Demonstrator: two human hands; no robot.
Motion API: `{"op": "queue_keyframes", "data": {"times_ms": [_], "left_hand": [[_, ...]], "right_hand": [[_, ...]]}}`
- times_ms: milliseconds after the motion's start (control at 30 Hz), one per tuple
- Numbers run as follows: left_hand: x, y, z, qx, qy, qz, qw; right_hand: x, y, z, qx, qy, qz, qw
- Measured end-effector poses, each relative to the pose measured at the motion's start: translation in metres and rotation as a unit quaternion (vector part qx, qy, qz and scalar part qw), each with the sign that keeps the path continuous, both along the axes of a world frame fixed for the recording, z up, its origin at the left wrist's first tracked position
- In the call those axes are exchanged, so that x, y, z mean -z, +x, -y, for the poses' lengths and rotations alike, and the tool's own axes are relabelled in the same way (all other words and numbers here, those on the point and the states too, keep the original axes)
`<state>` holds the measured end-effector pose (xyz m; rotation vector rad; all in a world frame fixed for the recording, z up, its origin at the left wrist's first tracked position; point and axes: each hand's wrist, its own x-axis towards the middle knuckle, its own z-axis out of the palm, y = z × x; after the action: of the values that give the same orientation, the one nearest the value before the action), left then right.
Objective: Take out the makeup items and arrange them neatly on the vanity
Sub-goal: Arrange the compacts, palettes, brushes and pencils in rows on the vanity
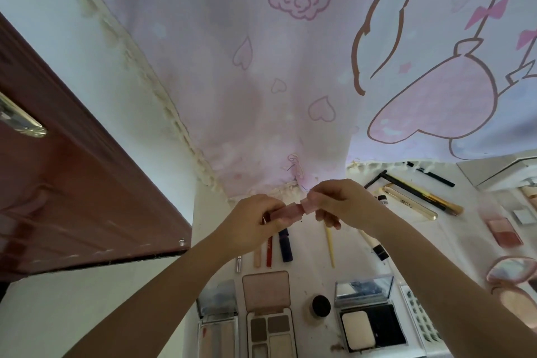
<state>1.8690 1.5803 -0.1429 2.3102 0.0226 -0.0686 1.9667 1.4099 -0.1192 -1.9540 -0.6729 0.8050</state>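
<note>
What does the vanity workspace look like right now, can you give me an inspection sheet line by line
Surface: white vanity top, lightly marked.
Job's things: pink tube held above the vanity; open palettes and powder compact along the near edge; pencils and sticks laid side by side; gold tube and brushes far right.
Clutter: small dark-lidded jar between the palettes.
Hands: left hand and right hand each grip an end of the pink tube.
Cables: nothing seen.
Surroundings: pink printed curtain behind; reddish-brown door left.

Pink rose-print curtain (pixel 290 67) ahead – white wall (pixel 87 46) left, reddish-brown door (pixel 72 197).
</note>
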Motion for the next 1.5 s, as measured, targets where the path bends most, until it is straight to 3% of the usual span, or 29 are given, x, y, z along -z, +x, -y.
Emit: {"op": "queue_keyframes", "data": {"times_ms": [200, 300, 367, 467, 600, 700, 767, 867, 1033, 1333, 1500], "left_hand": [[0.008, -0.002, -0.015, -0.045, -0.102, -0.034, 0.993], [0.009, 0.0, -0.018, -0.055, -0.095, -0.027, 0.994], [0.01, 0.001, -0.02, -0.062, -0.088, -0.022, 0.994], [0.014, 0.002, -0.023, -0.063, -0.081, -0.018, 0.995], [0.022, 0.002, -0.028, -0.055, -0.105, -0.038, 0.992], [0.032, 0.0, -0.033, -0.056, -0.109, -0.059, 0.991], [0.04, -0.004, -0.038, -0.107, -0.127, -0.077, 0.983], [0.056, -0.013, -0.049, -0.194, -0.135, -0.118, 0.965], [0.079, -0.029, -0.066, -0.259, -0.076, -0.149, 0.951], [0.102, -0.039, -0.073, -0.303, -0.106, -0.17, 0.932], [0.105, -0.031, -0.066, -0.283, -0.073, -0.165, 0.942]], "right_hand": [[0.002, 0.002, -0.003, -0.052, 0.107, 0.05, 0.992], [0.003, 0.006, -0.012, -0.023, 0.115, -0.002, 0.993], [0.004, 0.009, -0.02, -0.001, 0.077, -0.021, 0.997], [0.005, 0.013, -0.028, -0.01, 0.019, 0.046, 0.999], [0.006, 0.012, -0.033, -0.053, 0.017, 0.096, 0.994], [0.02, 0.01, -0.04, 0.002, 0.01, 0.027, 1.0], [0.042, 0.01, -0.046, 0.046, -0.095, 0.057, 0.993], [0.083, -0.003, -0.054, -0.009, -0.283, 0.088, 0.955], [0.125, -0.023, -0.072, 0.001, -0.368, 0.083, 0.926], [0.134, -0.017, -0.069, -0.012, -0.371, 0.108, 0.922], [0.129, -0.004, -0.055, 0.008, -0.312, 0.086, 0.946]]}}
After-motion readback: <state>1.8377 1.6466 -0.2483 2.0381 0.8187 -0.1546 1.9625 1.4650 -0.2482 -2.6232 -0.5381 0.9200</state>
